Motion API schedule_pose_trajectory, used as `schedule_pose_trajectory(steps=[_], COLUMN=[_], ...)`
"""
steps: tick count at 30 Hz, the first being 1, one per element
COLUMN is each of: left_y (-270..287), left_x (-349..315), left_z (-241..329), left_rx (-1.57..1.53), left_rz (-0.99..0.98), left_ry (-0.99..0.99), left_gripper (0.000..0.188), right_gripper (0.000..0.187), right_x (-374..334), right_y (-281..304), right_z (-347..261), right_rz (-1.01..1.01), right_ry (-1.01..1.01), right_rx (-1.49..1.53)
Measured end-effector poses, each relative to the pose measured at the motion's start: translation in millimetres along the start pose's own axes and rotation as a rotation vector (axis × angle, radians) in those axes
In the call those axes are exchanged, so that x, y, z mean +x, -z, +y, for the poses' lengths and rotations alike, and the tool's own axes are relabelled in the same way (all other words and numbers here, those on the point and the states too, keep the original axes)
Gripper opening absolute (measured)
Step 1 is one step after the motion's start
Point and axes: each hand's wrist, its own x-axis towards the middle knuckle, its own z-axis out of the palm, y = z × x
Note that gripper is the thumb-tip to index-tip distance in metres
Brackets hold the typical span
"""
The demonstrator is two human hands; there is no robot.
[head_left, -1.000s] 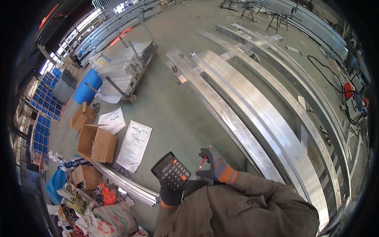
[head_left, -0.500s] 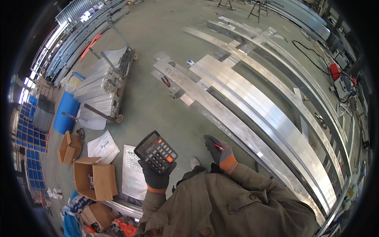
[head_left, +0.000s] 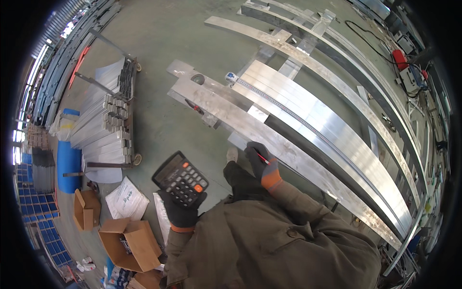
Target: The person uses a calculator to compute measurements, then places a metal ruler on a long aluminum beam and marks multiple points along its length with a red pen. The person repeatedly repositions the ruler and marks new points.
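At right, a broad, curved metal panel (head_left: 317,113) among long metal beams (head_left: 284,151). At left, a stack of pale profiles (head_left: 91,127); nearer, an open cardboard box (head_left: 144,245). Along the panel, a drawn-out tape measure (head_left: 232,77). Before the torso, gloved left hand (head_left: 180,214) closed about the lower part of a black calculator (head_left: 180,179), keys upward. Gloved right hand (head_left: 260,163) narrowed around a slim red pencil (head_left: 263,158), near the closest beam; contact impossible to tell.
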Motion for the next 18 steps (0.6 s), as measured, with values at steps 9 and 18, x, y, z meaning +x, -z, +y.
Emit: schedule_pose_trajectory(steps=[9, 18], left_y=[50.8, 1.8], left_x=[189.5, 327.4], left_z=[19.0, 32.2], left_rx=[-0.428, -0.443], left_rz=[0.002, -0.199], left_ry=[0.174, 0.416], left_gripper=[0.067, 0.103], right_gripper=[0.019, 0.014], right_x=[154.0, 227.7], right_y=[-81.4, -81.0], right_z=[67.4, 84.9], right_rz=[0.306, 0.481], right_ry=[-0.058, 0.067], right_rx=[-0.185, -0.381])
